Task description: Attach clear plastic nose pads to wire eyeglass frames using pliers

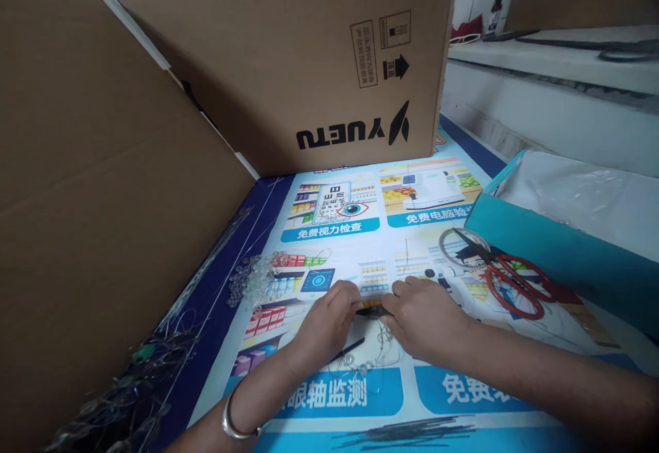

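Observation:
My right hand (pixel 425 316) is closed around a small dark tool (pixel 375 311) that looks like pliers; its jaws point left and its handles are hidden in the palm. Close against the jaws, my left hand (pixel 334 312) is closed in a pinch, and whatever lies between its fingers is too small to make out. Below both hands, a thin strand with clear beads (pixel 364 369) hangs or lies over the printed sheet (pixel 406 388). A heap of clear beads (pixel 255 280) sits on the sheet to the left of my left hand.
Red-handled scissors (pixel 515 278) lie on the right beside a teal box (pixel 566 233) with plastic inside. Cardboard panels (pixel 288 48) stand at the back and left. Tangled beaded wires (pixel 139 370) lie at left; short dark wires (pixel 412 431) lie at the front.

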Demonstrator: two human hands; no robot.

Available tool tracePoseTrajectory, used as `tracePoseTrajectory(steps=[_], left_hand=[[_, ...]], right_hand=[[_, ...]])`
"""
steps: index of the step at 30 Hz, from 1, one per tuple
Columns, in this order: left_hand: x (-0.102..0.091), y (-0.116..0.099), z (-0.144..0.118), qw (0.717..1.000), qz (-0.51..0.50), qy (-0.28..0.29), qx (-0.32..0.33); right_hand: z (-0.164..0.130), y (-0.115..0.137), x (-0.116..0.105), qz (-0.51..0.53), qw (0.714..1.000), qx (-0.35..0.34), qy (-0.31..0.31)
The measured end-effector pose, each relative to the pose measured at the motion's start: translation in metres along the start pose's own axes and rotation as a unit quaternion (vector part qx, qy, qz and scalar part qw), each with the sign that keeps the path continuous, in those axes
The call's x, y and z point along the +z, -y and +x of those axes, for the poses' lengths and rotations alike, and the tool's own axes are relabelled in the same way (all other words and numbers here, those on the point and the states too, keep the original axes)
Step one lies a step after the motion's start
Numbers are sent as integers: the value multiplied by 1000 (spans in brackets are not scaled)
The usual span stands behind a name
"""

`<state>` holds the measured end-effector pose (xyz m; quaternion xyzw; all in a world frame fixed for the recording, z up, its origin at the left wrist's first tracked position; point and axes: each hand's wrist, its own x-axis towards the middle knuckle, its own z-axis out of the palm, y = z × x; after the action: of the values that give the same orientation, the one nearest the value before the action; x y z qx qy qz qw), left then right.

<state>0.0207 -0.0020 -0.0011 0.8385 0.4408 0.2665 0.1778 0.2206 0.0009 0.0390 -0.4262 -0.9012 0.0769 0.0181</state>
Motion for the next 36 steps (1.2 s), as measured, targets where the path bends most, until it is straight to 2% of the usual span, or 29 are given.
tracePoseTrajectory(steps=[6, 13, 22, 30, 36], left_hand=[[-2, -2, 1, 1000, -8, 5, -12], [-4, 0, 0, 1000, -22, 11, -14], [-5, 2, -1, 999, -39, 12, -21], [-9, 2, -2, 999, -51, 16, -2], [-14, -4, 0, 998, -57, 41, 6]], right_hand=[[-2, -1, -4, -1, 1000, 0, -4], [-19, 3, -16, -29, 999, -33, -5], [-33, 3, -2, -57, 996, -62, -11], [-33, 2, 1, -51, 997, -63, -16], [-32, 1, -2, -49, 997, -58, -9]])
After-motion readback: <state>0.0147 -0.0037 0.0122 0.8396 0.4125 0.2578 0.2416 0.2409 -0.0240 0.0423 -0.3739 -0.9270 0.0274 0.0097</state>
